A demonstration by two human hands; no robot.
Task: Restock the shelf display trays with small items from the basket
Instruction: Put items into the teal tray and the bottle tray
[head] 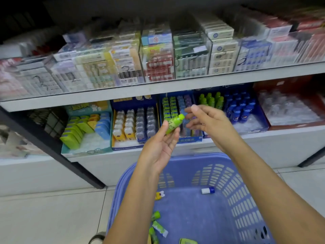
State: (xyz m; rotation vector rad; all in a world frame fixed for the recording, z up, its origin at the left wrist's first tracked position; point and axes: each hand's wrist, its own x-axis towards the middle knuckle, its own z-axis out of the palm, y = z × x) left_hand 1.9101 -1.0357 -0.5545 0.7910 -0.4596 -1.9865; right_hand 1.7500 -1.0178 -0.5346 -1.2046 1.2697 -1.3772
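We see the left hand (159,147) pinching a small green bottle (173,125) before the lower shelf's blue display tray (260,128); the right hand (209,120), fingers spread, seems just clear of its cap, above the blue basket (246,199)

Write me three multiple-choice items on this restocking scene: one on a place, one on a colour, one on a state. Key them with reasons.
1. The white-and-blue item lies: A on the floor tiles; B in the basket; C on the top shelf.
2. The basket is: A red; B yellow; C blue.
3. The left hand is: A holding a green bottle; B empty; C gripping the basket rim.
Key: 1 B, it rests on the basket floor; 2 C, its slotted walls are blue; 3 A, it grips the bottle.
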